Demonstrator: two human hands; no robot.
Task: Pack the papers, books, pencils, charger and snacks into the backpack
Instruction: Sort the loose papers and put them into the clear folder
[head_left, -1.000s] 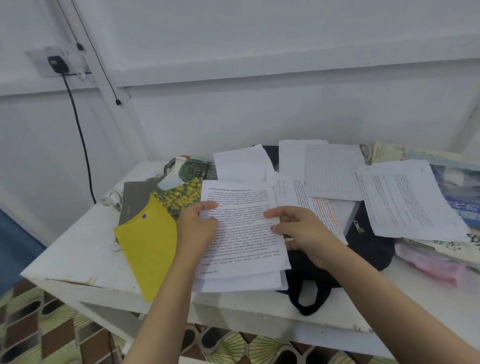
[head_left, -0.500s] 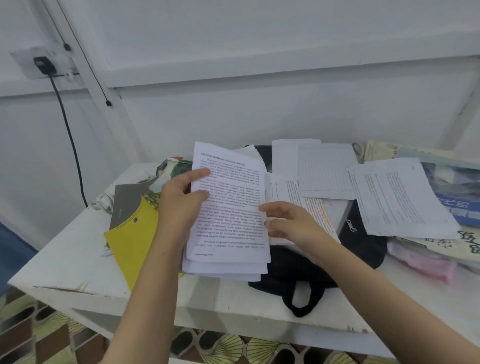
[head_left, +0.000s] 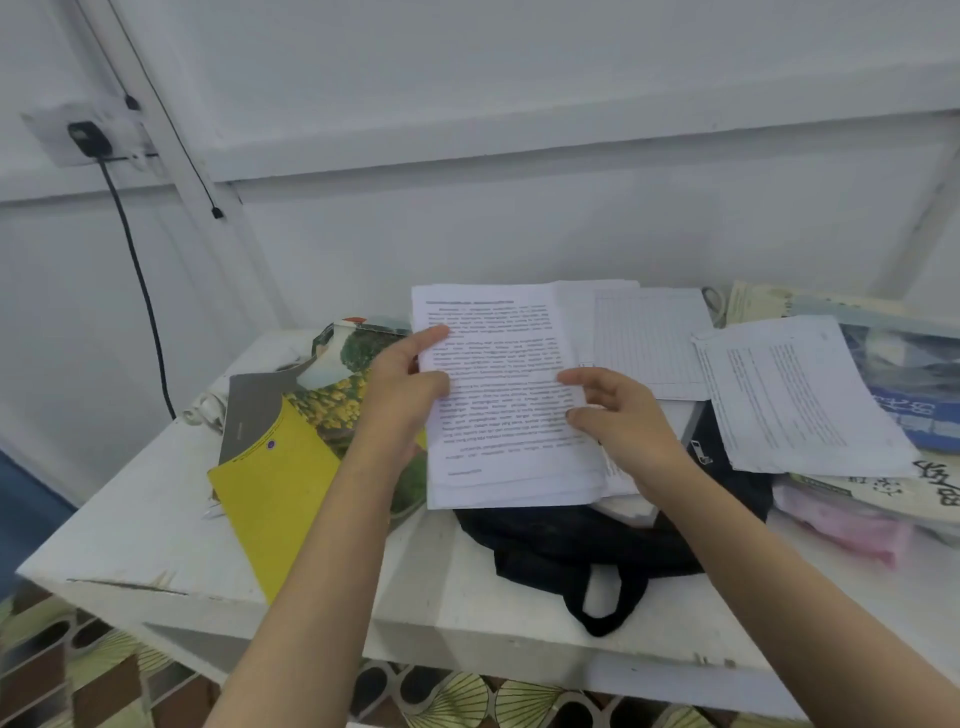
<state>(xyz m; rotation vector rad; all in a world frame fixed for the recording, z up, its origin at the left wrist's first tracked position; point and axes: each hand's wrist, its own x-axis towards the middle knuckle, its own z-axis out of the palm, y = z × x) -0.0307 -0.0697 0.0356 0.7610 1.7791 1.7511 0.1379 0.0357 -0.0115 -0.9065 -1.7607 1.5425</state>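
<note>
I see one stack of papers (head_left: 504, 395) held just above the far-left part of the black backpack (head_left: 571, 540). Its long axis runs away from me, with the heading line at the far end and the near short edge over the backpack. The near edges fan out into several sheets; I cannot count them. My left hand (head_left: 400, 395) grips the stack's left edge, thumb on the printed face. My right hand (head_left: 618, 421) pinches the right edge between thumb and fingers.

The backpack lies flat on the white table (head_left: 156, 519), its one carry loop hanging over the near edge. Paper covers its opening, so I cannot tell what is inside.

Behind the backpack lies one grid sheet (head_left: 644, 343). To its right one printed sheet (head_left: 789, 395) rests on a blue book (head_left: 914, 374), and a pink packet (head_left: 841, 525) lies nearer. Left of the backpack are one yellow folder (head_left: 270, 493), one grey folder (head_left: 249, 415) and one flower-covered book (head_left: 358, 374). Far up-left of the backpack, one black plug (head_left: 88, 137) sits in a wall socket.
</note>
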